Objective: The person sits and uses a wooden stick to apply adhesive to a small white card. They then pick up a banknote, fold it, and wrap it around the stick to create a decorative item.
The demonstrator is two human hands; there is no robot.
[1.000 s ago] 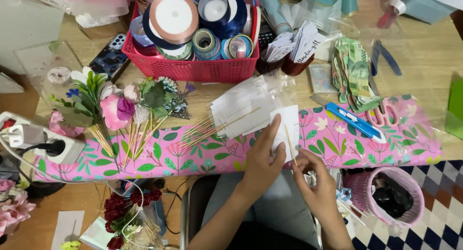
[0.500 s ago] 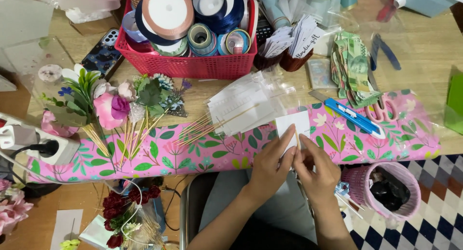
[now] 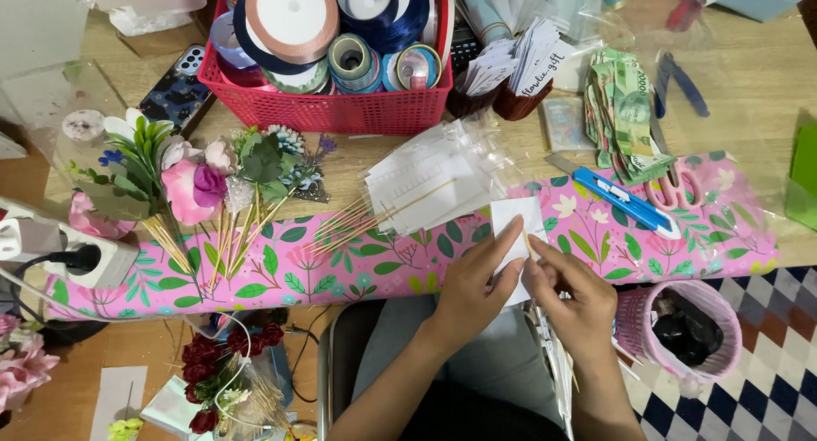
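1. Both hands meet at the near edge of the table, over the pink floral wrapping paper (image 3: 281, 271); the left hand (image 3: 477, 279) pinches a small white card (image 3: 515, 224) between thumb and fingers, and the right hand (image 3: 574, 292) has its fingertips pressed together on a thin wooden stick (image 3: 529, 247) held against that card.
2. The card sits just above the table's front edge, between the two hands, well clear of the clutter behind.
3. Open room is scarce; the bare strip of patterned paper in front of the hands is the only free patch; a blue utility knife (image 3: 625, 201) lies just to the right, pink-handled scissors (image 3: 677, 186) beyond it.
4. A stack of clear sleeves with white cards (image 3: 425, 177) lies just behind the hands, loose sticks (image 3: 349, 224) fanning out from under it.
5. Further back stands a red mesh basket (image 3: 332, 109) full of ribbon rolls; to its right, a pile of green banknotes (image 3: 625, 109).
6. Left of the work lie artificial flowers (image 3: 187, 186) on sticks; a pink bin (image 3: 681, 322) stands on the chequered floor, right.
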